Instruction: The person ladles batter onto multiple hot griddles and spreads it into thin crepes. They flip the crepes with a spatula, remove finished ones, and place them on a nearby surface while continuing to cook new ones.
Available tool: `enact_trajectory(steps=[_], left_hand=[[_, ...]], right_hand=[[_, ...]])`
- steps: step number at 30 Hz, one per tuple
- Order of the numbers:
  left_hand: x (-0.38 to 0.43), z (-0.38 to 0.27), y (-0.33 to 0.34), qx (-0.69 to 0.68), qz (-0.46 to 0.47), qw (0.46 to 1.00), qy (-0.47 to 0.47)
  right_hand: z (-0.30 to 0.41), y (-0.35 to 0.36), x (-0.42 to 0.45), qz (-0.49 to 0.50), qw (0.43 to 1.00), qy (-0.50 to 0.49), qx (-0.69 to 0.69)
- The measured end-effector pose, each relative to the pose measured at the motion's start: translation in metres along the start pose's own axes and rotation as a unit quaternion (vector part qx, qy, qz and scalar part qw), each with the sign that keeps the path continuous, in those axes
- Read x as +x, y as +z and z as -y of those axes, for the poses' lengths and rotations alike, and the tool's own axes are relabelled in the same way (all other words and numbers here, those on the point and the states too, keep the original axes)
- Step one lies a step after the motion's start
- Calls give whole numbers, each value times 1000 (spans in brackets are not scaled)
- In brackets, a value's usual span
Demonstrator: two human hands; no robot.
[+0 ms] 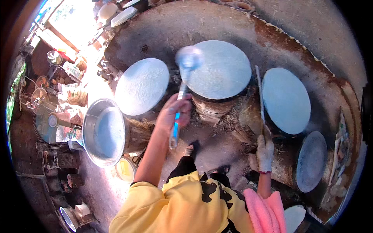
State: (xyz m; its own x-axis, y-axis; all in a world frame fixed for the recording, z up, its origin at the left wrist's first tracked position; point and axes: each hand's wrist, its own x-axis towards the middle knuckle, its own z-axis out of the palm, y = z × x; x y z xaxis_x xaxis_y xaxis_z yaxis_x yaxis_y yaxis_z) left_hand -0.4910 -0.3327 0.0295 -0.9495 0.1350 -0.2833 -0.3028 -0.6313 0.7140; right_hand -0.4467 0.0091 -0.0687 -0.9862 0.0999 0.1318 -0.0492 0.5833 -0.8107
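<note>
My bare left hand (174, 112) grips the handle of a metal ladle (174, 131); the blurred bowl of the ladle is over the left edge of the middle round griddle (220, 70), which is coated with white batter. Left of it lies another white-coated griddle (142, 87). My right hand (265, 151), in a pale work glove, holds a long thin flat stick (260, 96) that points away from me, beside the right white-coated griddle (287, 100). A wide metal basin (87, 131) of whitish liquid stands at the left.
A greyish round griddle (311, 161) sits at the lower right of the curved clay stove (180, 17). A lidded tub (125, 170) is below the basin. An electric fan (53, 120) and bagged goods stand at the left. A pink towel (263, 211) hangs by my right arm.
</note>
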Motion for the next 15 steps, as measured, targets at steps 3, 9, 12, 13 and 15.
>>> enact_trajectory(steps=[3, 9, 12, 13, 15], left_hand=[[5, -47, -66, 101, -221, 969, 55], [93, -95, -192, 204, -279, 935, 76], [133, -94, -218, 235, -254, 936, 59], [144, -96, -226, 241, -246, 937, 52], [157, -97, -245, 294, -253, 920, 61]], right_hand=[[34, 67, 15, 86, 995, 7, 41], [137, 231, 42, 154, 976, -138, -61], [172, 305, 67, 169, 964, -148, -142], [181, 326, 76, 159, 952, -157, -209], [184, 355, 86, 124, 911, -118, -374]])
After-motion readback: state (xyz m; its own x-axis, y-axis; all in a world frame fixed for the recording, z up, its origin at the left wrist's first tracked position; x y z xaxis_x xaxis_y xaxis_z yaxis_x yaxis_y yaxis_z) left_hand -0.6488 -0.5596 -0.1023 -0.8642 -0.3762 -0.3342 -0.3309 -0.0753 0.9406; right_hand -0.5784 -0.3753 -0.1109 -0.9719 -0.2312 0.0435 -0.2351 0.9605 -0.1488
